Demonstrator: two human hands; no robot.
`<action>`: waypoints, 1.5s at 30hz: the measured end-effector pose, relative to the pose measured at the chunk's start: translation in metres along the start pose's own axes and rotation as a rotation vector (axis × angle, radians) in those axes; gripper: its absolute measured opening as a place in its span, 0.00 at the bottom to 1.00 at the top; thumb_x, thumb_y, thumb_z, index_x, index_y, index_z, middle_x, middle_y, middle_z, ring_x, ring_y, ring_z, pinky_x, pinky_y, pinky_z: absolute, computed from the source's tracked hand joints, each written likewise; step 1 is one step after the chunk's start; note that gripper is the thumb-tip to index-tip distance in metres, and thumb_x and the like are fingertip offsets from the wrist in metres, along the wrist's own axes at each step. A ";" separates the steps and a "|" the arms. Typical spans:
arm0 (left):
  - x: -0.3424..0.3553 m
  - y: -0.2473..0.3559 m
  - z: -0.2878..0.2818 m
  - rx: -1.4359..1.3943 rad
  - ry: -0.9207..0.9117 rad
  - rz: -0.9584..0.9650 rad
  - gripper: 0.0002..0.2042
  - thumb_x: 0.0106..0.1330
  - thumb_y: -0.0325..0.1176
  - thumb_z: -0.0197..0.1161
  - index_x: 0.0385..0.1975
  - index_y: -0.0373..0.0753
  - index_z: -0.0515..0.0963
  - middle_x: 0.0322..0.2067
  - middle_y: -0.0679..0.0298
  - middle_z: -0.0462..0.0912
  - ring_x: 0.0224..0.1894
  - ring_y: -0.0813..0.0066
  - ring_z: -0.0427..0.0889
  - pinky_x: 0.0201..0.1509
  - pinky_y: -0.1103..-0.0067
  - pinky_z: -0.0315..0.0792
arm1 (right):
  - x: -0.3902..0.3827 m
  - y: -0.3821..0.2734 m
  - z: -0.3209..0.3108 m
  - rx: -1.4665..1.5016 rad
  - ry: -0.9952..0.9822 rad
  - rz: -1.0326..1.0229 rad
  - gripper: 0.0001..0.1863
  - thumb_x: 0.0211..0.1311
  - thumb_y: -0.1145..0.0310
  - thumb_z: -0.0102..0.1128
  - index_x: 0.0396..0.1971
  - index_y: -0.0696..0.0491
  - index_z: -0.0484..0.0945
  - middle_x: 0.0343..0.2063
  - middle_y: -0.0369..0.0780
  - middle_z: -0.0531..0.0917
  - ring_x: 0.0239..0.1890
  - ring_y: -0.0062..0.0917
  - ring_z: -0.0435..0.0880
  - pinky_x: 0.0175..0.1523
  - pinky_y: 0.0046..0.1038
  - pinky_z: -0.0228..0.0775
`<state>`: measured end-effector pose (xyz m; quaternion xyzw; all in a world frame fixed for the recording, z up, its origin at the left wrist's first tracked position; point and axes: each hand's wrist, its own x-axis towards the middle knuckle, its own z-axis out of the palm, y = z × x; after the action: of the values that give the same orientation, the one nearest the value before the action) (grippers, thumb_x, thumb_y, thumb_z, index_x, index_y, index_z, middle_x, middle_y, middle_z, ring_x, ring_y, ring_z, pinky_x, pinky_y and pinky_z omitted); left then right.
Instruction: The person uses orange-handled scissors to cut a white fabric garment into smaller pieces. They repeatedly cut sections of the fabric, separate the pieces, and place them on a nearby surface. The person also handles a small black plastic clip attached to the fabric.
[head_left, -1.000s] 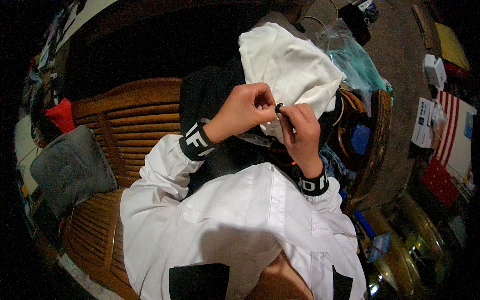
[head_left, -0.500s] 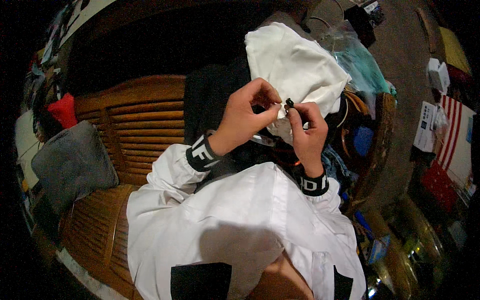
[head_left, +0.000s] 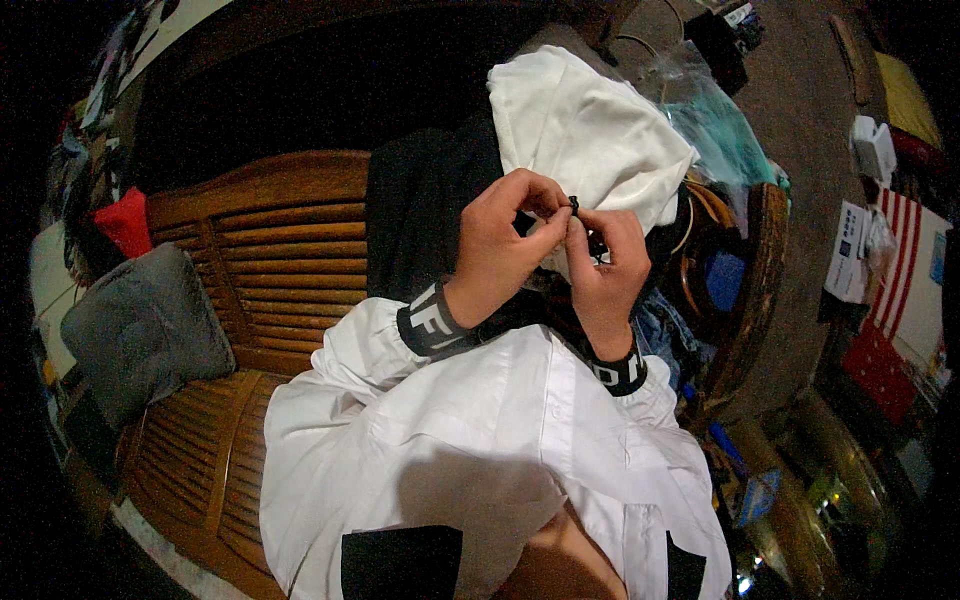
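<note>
My left hand (head_left: 508,236) is closed in a pinch, thumb and forefinger pressed together at the tips. Its fingertips meet those of my right hand (head_left: 608,272), which is also pinched. A small black piece (head_left: 574,205) sticks up between the fingertips; it is too small to tell its kind. The right thumb and forefinger grip it, and the left fingertips touch it. Whatever else the left pinch may hold is hidden. Just beyond both hands lies a crumpled white cloth (head_left: 590,125), perhaps a garment, on dark fabric (head_left: 420,210).
A slatted wooden bench (head_left: 290,265) with a grey cushion (head_left: 150,325) and a red item (head_left: 124,222) spans the left. To the right are a wooden armrest (head_left: 755,280), a teal plastic bag (head_left: 725,140), blue denim (head_left: 675,330) and a white box (head_left: 850,250).
My hands have come together: the right moved left with the small black piece, and the left fingertips now meet it. The white cloth has barely shifted.
</note>
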<state>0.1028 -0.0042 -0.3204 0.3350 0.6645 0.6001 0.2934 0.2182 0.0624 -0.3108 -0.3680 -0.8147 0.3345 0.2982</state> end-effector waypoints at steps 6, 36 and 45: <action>0.000 0.002 0.001 -0.008 0.017 -0.059 0.07 0.53 0.21 0.63 0.30 0.34 0.73 0.30 0.65 0.80 0.31 0.83 0.79 0.37 0.85 0.74 | 0.001 -0.002 0.001 -0.061 0.031 -0.085 0.06 0.48 0.76 0.63 0.28 0.57 0.78 0.22 0.41 0.76 0.26 0.33 0.73 0.31 0.29 0.63; 0.022 -0.004 -0.012 -0.018 -0.326 -0.187 0.05 0.53 0.24 0.62 0.28 0.34 0.74 0.24 0.67 0.77 0.27 0.85 0.76 0.32 0.86 0.71 | 0.009 0.004 -0.006 -0.069 -0.097 -0.178 0.15 0.41 0.79 0.67 0.31 0.56 0.72 0.28 0.40 0.77 0.29 0.34 0.78 0.34 0.30 0.71; 0.029 -0.021 -0.016 -0.126 -0.452 -0.242 0.06 0.49 0.24 0.62 0.25 0.31 0.75 0.21 0.63 0.79 0.25 0.82 0.77 0.29 0.83 0.72 | 0.015 0.023 -0.019 0.024 -0.351 -0.186 0.16 0.44 0.82 0.63 0.35 0.58 0.71 0.29 0.40 0.77 0.30 0.26 0.84 0.36 0.22 0.75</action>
<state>0.0707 0.0080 -0.3388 0.3598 0.5787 0.5105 0.5244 0.2329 0.0925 -0.3129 -0.2234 -0.8807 0.3743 0.1855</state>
